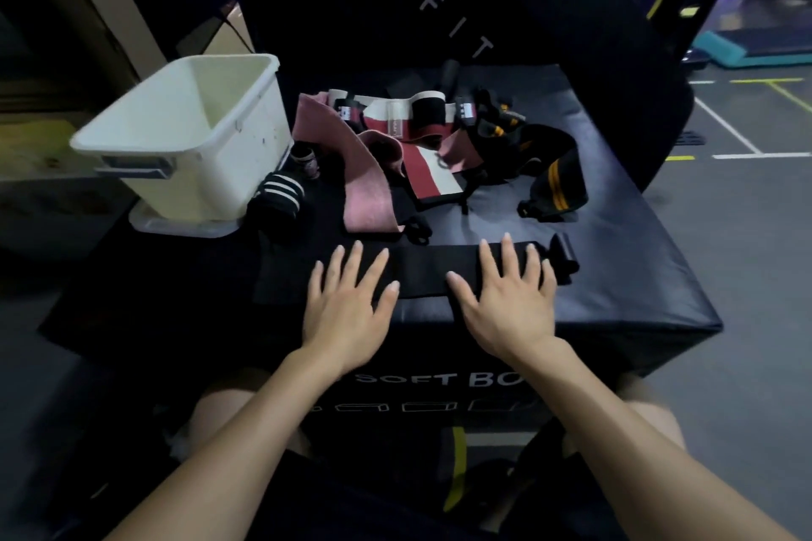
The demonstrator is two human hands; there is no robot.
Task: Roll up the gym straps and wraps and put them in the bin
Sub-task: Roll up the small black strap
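Note:
A black strap (422, 272) lies flat across the front of the black soft box (615, 277). My left hand (347, 303) and my right hand (505, 294) both press on it with straight, spread fingers. Behind it lies a heap of wraps: a pink band (364, 171), a maroon-and-white wrap (430, 171), and a black wrap with orange stripes (553, 184). A rolled black wrap with white stripes (279, 198) sits beside the white bin (197, 132) at the left, with a small rolled wrap (305, 158) behind it. What the bin holds is hidden by its walls.
The bin stands on a pale lid (175, 224) at the box's left edge. A tall dark pad (439, 4) rises behind the box. Grey gym floor with painted lines (725, 127) lies to the right. My knees are below the box front.

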